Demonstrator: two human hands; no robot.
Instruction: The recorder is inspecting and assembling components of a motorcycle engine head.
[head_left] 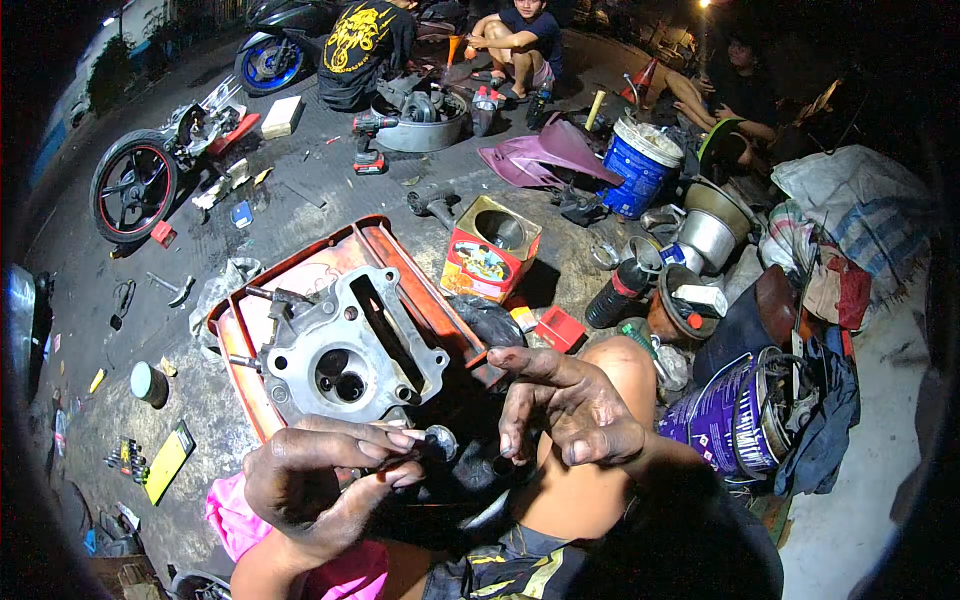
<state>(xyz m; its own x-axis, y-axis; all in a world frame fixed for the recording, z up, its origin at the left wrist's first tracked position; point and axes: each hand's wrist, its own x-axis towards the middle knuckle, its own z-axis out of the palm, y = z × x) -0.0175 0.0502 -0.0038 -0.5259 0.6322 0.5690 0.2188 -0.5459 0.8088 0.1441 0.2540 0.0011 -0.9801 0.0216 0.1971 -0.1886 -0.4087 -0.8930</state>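
My left hand (330, 475) is closed, its fingertips pinching a small metal engine valve (440, 443) whose round head points right. To its right, my right hand (580, 415) has its fingers half bent and apart, and no object shows in its grip. Just beyond both hands a grey metal cylinder head (308, 362) lies with its round chamber and two valve holes facing up. It rests over an orange-red tray (372, 226). Dark shadow below my hands hides what lies between my knees.
Right of the tray stand an orange-yellow box (490, 248), a dark bottle (625, 288), a blue bucket (642, 168) and a purple bucket (725, 415). A cordless drill (367, 145) and a motorcycle wheel (133, 187) are farther off. Other people (520, 45) sit at the back.
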